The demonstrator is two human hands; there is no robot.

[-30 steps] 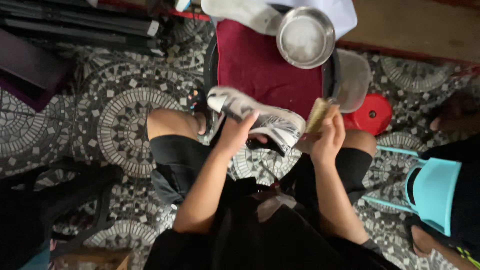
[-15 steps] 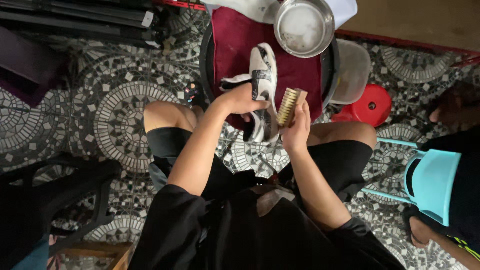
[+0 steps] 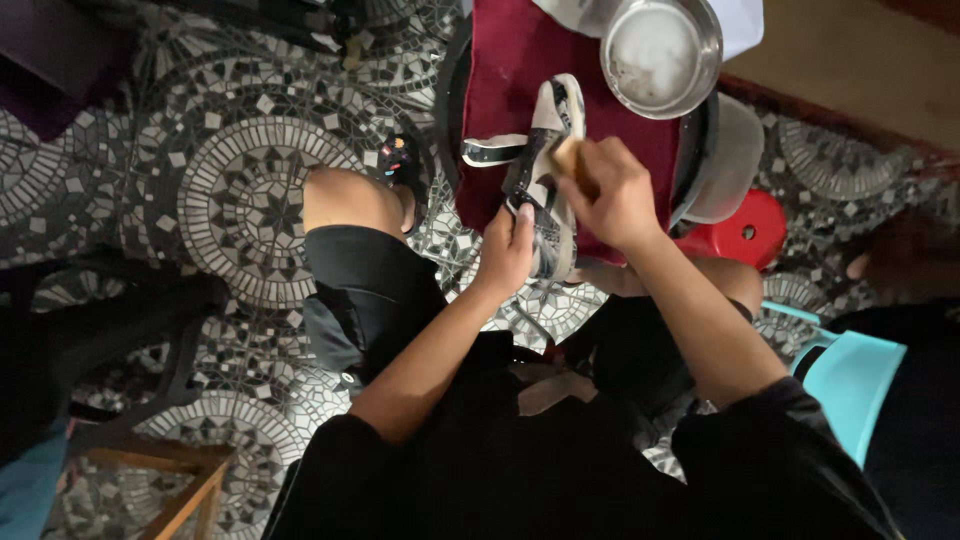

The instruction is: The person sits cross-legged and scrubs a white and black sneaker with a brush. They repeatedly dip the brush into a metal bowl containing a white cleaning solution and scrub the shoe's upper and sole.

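Hands meet over a worn white-and-black canvas sneaker, which stands on edge above a dark red cloth-covered surface, just past the person's knees. The left hand clasps the shoe's near end, fingers wrapped around the heel part. The right hand is clenched around a small tan wooden brush, only a corner of which shows beyond the knuckles, and presses it against the shoe's side near the middle.

Beyond the shoe sits a round steel bowl with a cloudy, pale film inside, resting at the far edge of the red surface. A red plastic stool stands just to the right, and a turquoise plastic chair is nearer the person's right side. Patterned black-and-white mosaic floor tiles spread out to the left.

Risks, as a judgement: the shoe is held only at one end, so a hard push of the brush could twist it out of the left hand's hold or tip it flat onto the cloth. The bowl is near the shoe's far tip; a long forward stroke might knock it and spill whatever it holds. With the brush mostly buried in the fist, the knuckles could scrape the shoe instead of the bristles.
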